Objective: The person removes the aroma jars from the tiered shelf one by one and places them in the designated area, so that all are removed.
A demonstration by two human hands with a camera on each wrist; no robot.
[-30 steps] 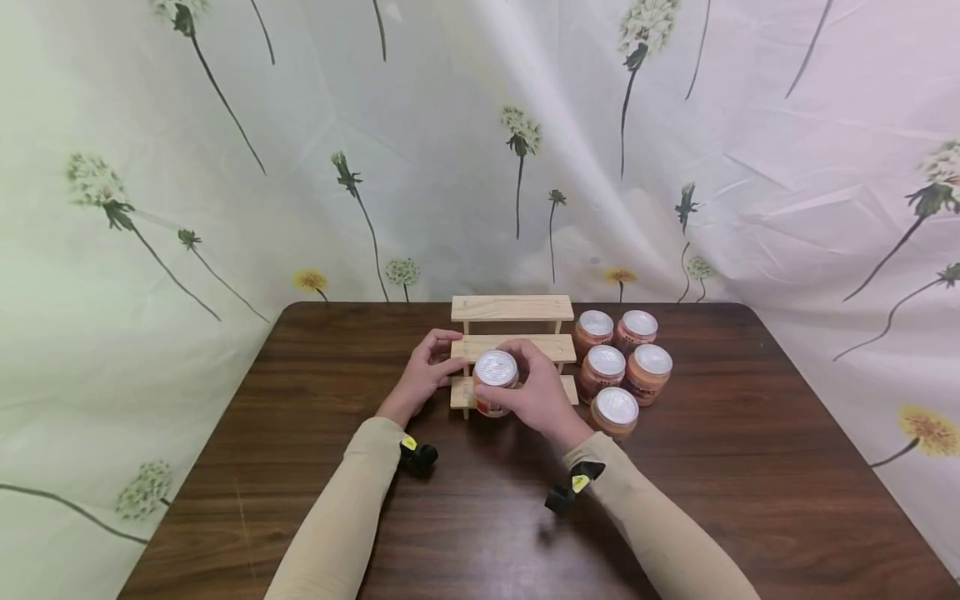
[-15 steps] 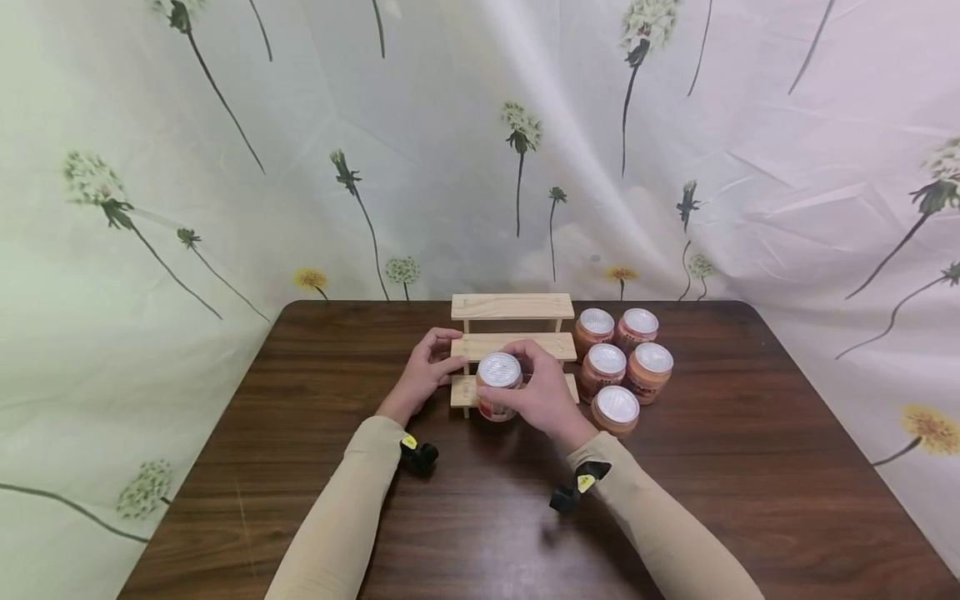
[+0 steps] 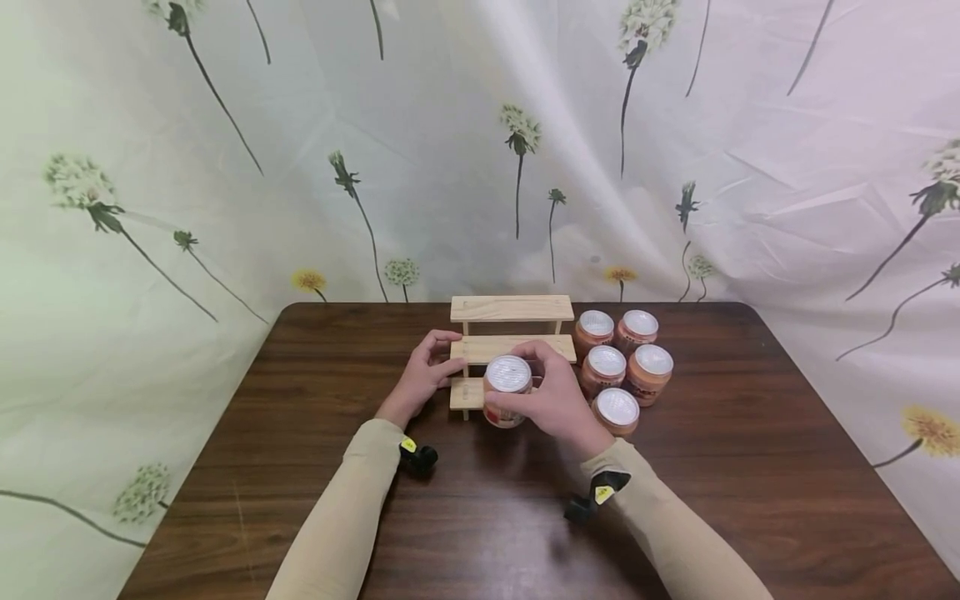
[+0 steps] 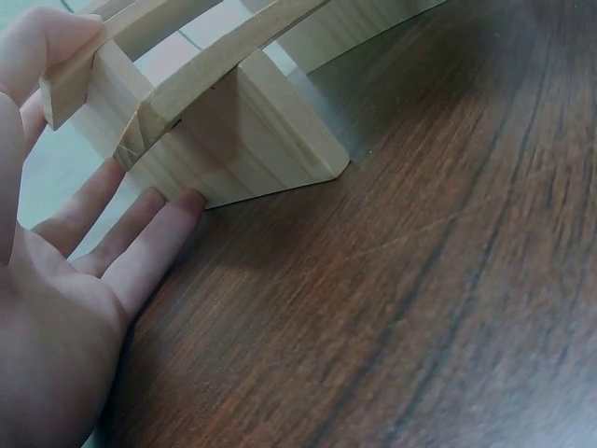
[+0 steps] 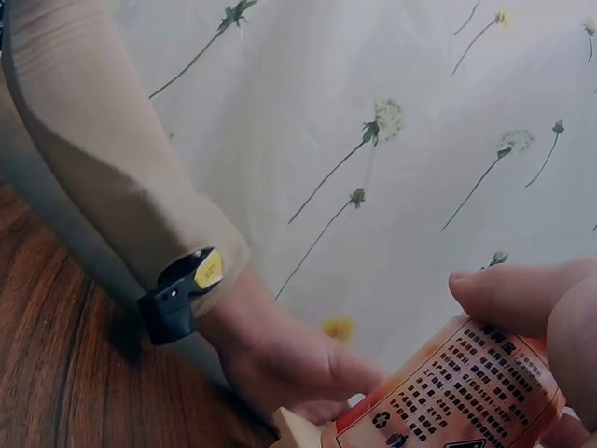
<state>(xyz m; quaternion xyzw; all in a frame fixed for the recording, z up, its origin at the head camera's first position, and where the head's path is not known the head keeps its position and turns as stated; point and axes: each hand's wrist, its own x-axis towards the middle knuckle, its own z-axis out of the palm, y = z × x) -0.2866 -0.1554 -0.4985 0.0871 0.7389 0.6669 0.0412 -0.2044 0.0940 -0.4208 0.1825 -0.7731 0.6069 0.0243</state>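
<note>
Head view shows the right hand [image 3: 558, 402] curled round an orange jar [image 3: 507, 392] with a white lid, thumb on its near side and fingers wrapped over the far side, holding it upright just in front of the low step of a small wooden rack [image 3: 512, 309] at the middle of the brown table [image 3: 300, 433]. The left hand [image 3: 422, 377] is fairly open, its fingers nearly straight: the thumb lies on the end of the middle step and the fingertips rest against the rack's left side, which the left wrist view confirms, with fingers [image 4: 140, 243] flat along the foot of the wooden side panel [image 4: 233, 140] where it meets the table. To the right of the rack, five more jars [image 3: 624, 360] of the same kind stand upright in a tight cluster, all lids on; what is inside them cannot be told. In the right wrist view the held jar's label [image 5: 452, 397] is orange with rows of small black print and a recycling mark, too fine to read. Both arms wear tan sleeves [image 3: 341, 508] with a black clip at each wrist.
</note>
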